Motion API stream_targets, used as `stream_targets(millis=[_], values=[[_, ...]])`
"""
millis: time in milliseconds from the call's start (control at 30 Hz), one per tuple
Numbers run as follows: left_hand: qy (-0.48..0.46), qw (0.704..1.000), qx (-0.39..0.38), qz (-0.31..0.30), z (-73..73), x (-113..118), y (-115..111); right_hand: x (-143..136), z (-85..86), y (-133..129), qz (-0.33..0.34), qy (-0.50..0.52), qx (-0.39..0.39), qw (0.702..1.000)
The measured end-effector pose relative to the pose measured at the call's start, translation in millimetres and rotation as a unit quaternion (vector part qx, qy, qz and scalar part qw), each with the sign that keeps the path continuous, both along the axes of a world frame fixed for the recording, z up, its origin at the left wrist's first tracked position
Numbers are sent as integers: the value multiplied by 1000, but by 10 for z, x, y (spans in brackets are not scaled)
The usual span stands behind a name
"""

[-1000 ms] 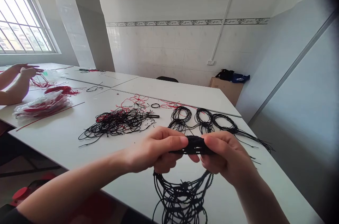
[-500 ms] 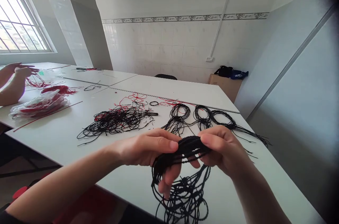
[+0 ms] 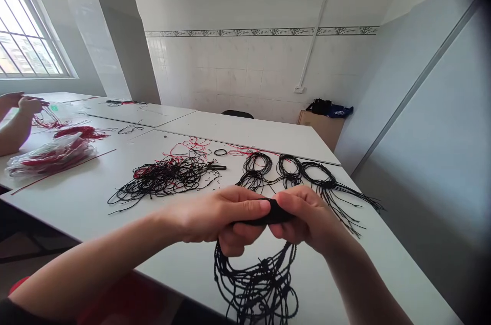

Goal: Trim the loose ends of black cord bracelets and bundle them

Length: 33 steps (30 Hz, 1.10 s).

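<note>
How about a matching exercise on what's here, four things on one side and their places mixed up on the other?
Things
1. wall socket
2. black cord bundle
3. clear plastic bag
4. cardboard box

Places
A. on the table, with red material inside
B. under black and blue items
C. on the tiled wall
D. between left hand and right hand

Pairs: 1-C, 2-D, 3-A, 4-B
</note>
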<state>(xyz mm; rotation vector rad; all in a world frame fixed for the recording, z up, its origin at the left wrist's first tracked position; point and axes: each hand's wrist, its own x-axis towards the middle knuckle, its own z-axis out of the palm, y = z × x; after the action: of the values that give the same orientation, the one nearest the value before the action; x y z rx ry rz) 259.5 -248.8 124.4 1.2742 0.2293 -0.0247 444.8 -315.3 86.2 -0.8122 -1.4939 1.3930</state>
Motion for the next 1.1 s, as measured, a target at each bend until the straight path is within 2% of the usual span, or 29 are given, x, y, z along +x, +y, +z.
stream_targets(millis=[100,300,467,600,767,967,1100], values=[[-38,999,-9,-17,-48,-4,-48,-35,-14,-28,16,40,-10,999],[-93,995,22,-40,-118,63,-121,-104,17,-117,21,92,-5,996],[-85,994,-48,-50,-78,99,-123,-90,21,-129,15,80,5,997],[-85,994,-53,-31,-76,90,-127,-75,-5,-106,20,91,1,996],[-138,989,-43,-21,-147,141,-167,-70,-18,-79,19,117,-17,993],[-122,984,-130,6,-87,127,-264,-28,-31,-71,31,122,-5,992],[-126,981,-144,26,-66,59,-332,-32,-11,-126,51,108,-10,993]])
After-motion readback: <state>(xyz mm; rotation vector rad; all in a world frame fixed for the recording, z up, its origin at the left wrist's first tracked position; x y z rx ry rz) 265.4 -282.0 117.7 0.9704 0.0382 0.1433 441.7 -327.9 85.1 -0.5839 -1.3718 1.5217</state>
